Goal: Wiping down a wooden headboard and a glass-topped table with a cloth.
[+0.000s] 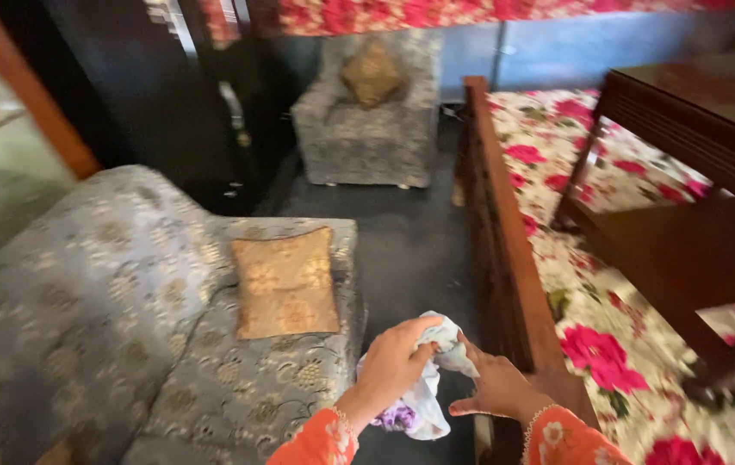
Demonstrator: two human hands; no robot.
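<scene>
My left hand (393,363) grips a crumpled white cloth (430,396) with a purple flower print, low in the middle of the view. My right hand (498,386) is just beside it, index finger stretched out and touching the cloth's edge, the other fingers loose. Both wrists wear orange flowered sleeves. The hands hang over the dark floor between a grey sofa and a wooden bed frame.
A grey patterned sofa (83,319) with a gold cushion (285,282) fills the left. A matching armchair (367,129) with a cushion stands at the back. A bed's wooden footboard (505,250) and floral cover (608,344) lie right, a dark wooden table (694,172) resting on the bed.
</scene>
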